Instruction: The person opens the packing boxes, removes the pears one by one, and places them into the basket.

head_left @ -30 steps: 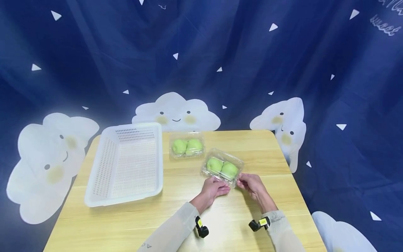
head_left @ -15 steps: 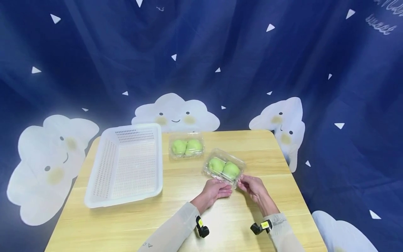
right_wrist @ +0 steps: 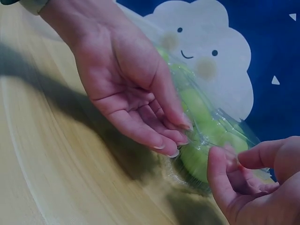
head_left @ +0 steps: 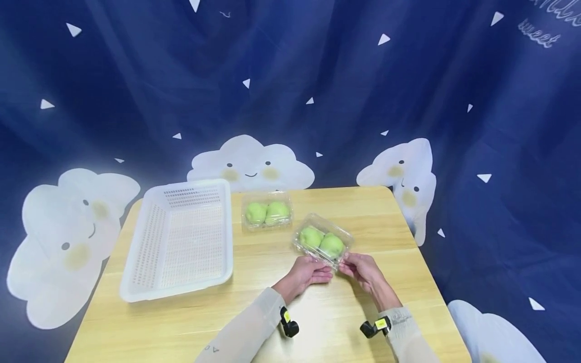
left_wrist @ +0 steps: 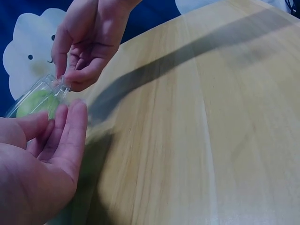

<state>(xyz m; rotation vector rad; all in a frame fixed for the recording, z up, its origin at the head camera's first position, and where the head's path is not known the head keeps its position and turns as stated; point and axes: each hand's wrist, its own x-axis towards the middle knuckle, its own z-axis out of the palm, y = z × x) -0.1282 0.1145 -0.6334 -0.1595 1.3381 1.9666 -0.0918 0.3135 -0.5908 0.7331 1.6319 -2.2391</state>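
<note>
Clear container w/ 2 green fruits is on the wooden surface, approx. mid-way across, set at an angle; can't tell if lid's fully latched. L hand at its 7 o'clock, fingers pinching the near edge; R hand at 4 o'clock, thumb + fingertips pinching the near R corner. Black wrist device w/ yellow tag on L sleeve, similar on R. 2nd clear container, also w/ 2 green fruits, nearby at 10 o'clock, not touching. White basket farther out at 9 o'clock. Blue curtain w/ white clouds + triangles at 12 o'clock.
</note>
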